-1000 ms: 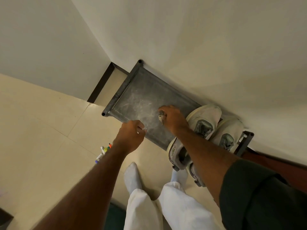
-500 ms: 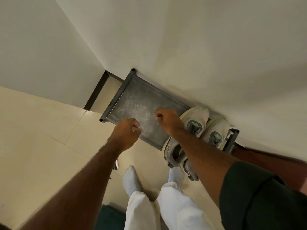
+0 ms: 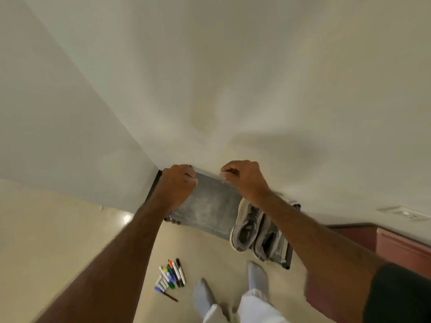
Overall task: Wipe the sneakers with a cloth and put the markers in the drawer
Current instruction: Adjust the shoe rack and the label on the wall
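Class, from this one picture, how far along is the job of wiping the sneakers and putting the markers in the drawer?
Done: nothing clearly. In hand: the left hand and right hand are curled above the grey shelf; the right may pinch something small, but no cloth is plain. Left: the sneakers sit on the shelf, unwiped as far as shows, and the markers lie on the floor.

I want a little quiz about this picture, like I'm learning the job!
1. True or false: the markers lie on the floor.
2. Where are the sneakers? A) on the floor B) on the right end of the grey rack C) in a hand
3. Fill in: the fingers of the left hand and right hand are ____.

Key: 1 true. 2 B. 3 curled; whether they hold anything is unclear.
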Tool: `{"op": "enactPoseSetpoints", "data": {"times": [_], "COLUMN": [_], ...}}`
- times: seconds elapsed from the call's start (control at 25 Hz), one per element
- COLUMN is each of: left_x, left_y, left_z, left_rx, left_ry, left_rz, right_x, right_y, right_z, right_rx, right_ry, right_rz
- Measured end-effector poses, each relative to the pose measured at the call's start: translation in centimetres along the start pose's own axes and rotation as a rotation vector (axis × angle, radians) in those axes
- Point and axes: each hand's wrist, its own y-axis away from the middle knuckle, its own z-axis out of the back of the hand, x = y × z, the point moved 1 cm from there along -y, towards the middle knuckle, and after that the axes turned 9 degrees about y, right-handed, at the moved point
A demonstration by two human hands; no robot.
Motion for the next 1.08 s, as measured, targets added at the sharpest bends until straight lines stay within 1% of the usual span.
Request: {"op": "enactPoseSetpoints", "data": {"times": [0.16, 0.24, 0.4, 0.48, 0.68, 0.76, 0.92, 1.0, 1.08], "left_x": [-7.8, -12.2, -21.3, -26.4, -38.9, -43.2, -49.5, -51.3, -51.6], "left_y": [1.6, 2.3, 4.1, 5.3, 9.4, 10.8, 12.0, 12.0, 11.5], "left_z": [7.3, 11.2, 18.9, 23.1, 32.2, 34.2, 36.2, 36.8, 37.4], "left_rx": [-0.078, -0.114, -0.211, -0.282, -0.45, -0.502, -0.524, -0.54, -0.575], "left_ry": [0.14, 0.151, 0.109, 0.095, 0.191, 0.233, 0.263, 0.218, 0.202], "left_rz": [-0.086, -0.163, -0.378, -0.492, -0.741, -0.825, -0.929, -0.957, -0.951], "right_x": [8.1, 11.9, 19.6, 24.2, 36.2, 39.9, 45.1, 46.6, 47.6], "right_y": [0.4, 0.2, 0.0, 0.2, 2.9, 4.5, 7.1, 7.5, 7.1], "right_z": [8.3, 12.4, 21.1, 26.5, 39.8, 44.0, 51.0, 53.6, 54.7], "right_rx": [-0.121, -0.155, -0.266, -0.363, -0.622, -0.726, -0.832, -0.844, -0.816], "right_ry": [0.024, 0.065, 0.081, 0.11, 0.125, 0.088, -0.038, -0.054, -0.033], "right_rz": [0.102, 0.139, 0.231, 0.313, 0.52, 0.57, 0.625, 0.615, 0.596]}}
